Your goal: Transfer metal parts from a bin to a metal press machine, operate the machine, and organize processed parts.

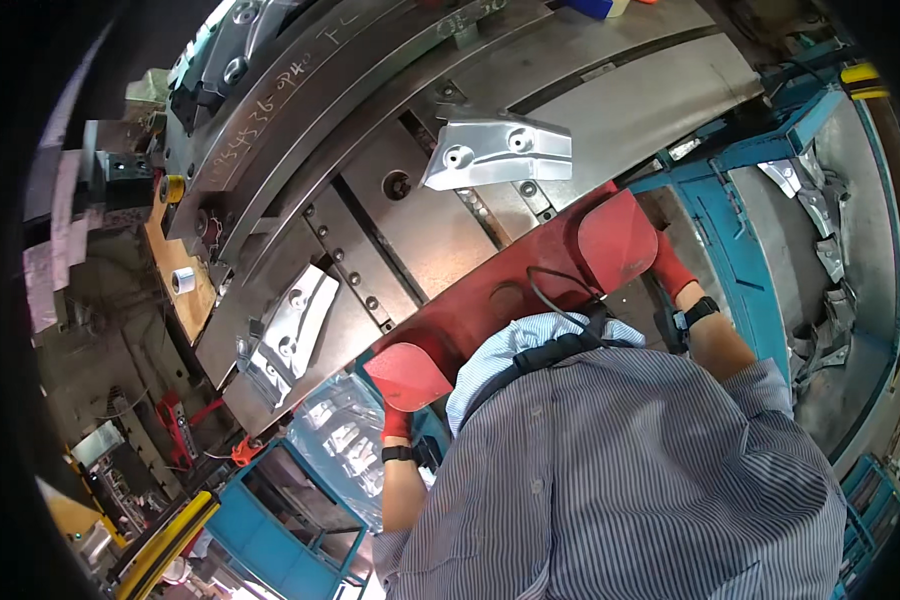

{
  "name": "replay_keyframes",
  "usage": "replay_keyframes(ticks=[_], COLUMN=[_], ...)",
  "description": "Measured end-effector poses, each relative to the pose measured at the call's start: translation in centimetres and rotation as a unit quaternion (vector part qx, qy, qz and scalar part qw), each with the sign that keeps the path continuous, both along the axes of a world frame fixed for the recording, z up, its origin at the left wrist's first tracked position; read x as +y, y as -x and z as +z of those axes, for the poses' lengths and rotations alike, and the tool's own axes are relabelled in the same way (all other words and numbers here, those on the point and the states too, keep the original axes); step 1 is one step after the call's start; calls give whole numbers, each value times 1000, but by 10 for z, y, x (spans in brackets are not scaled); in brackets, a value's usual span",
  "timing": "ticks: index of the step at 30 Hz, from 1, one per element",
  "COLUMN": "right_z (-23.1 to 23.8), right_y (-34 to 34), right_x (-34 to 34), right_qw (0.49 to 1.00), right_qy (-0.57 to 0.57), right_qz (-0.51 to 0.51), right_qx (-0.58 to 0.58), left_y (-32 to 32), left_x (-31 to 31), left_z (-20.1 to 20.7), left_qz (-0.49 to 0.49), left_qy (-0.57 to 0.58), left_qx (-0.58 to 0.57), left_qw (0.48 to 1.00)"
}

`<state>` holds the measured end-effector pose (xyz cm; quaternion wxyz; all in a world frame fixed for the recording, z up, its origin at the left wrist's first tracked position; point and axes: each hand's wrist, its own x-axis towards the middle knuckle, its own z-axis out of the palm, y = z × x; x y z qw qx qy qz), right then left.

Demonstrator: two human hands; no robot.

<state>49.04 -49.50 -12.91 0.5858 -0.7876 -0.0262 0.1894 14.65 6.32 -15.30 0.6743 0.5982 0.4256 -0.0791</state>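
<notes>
A red control box [500,305] with two rounded red covers stretches along the front of the press bed. My left hand [397,421], in a red glove, reaches under the left cover [408,376], which hides its fingers. Under the right cover [618,238] goes my right hand [674,266], also red-gloved, its fingers hidden too. Beyond the box, a bent silver sheet-metal part [505,153] lies on the steel bed [440,250]. Another silver sheet-metal part [295,333] rests near the bed's left end. Neither hand touches these parts.
A blue-framed bin [745,265] with several metal parts stands to the right. Clear plastic over more parts [345,440] lies below my left. The heavy die [300,95] rises at the far side. A tape roll [183,280] sits on a wooden board at left.
</notes>
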Motion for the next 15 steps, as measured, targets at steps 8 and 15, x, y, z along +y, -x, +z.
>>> replay_keyframes(ticks=[8,15], right_z=[6,-4], right_y=[0,-8], right_x=[2,-3], right_qw=[998,999], right_qy=[-35,-8], right_qz=[-13,10], right_qx=[42,38], left_y=[6,-8], left_x=[0,-8], left_z=[5,10], left_qz=[-28,-55], left_qy=[-23,-58], left_qx=[18,23], left_qw=[999,997])
